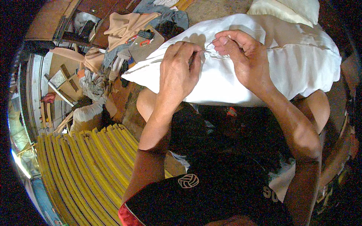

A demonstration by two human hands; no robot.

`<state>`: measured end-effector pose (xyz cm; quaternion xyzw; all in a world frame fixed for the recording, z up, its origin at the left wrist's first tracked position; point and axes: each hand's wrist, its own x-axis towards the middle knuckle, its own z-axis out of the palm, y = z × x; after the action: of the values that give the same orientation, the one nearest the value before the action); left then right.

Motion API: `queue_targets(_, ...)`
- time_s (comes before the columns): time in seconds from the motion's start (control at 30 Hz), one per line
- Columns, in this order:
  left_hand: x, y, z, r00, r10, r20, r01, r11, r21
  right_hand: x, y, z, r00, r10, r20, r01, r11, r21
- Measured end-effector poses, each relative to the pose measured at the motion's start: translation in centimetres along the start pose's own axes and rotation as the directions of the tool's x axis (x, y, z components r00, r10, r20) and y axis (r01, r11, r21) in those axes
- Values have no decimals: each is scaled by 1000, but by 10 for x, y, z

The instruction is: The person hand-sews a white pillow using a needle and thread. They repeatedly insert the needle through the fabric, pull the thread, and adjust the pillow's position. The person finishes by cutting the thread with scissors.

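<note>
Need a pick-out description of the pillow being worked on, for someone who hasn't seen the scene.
Start at the person's lap, above the dark shorts. The white pillow lies across the knees, with the left hand and right hand pinching its upper seam. Unlike the cream cushion behind it, it is bright white, larger, and the only one being touched.

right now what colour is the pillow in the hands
White, plain with no pattern; the pillow shows best in the head view.

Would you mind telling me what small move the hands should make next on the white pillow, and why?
Probably the right hand should draw the thread taut, away from the seam. Both hands meet at the seam of the white pillow on the lap, the left hand pinching the fabric, and a thin strand shows between the fingertips.
</note>
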<state>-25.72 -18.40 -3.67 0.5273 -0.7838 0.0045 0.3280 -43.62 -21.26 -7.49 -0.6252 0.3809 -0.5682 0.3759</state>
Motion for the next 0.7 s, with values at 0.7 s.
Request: queue_targets(0.7, -7, -4, 11, 998, 2, 61, 1, 999, -47, 2, 2, -7, 974, 69, 216, -78, 996, 37)
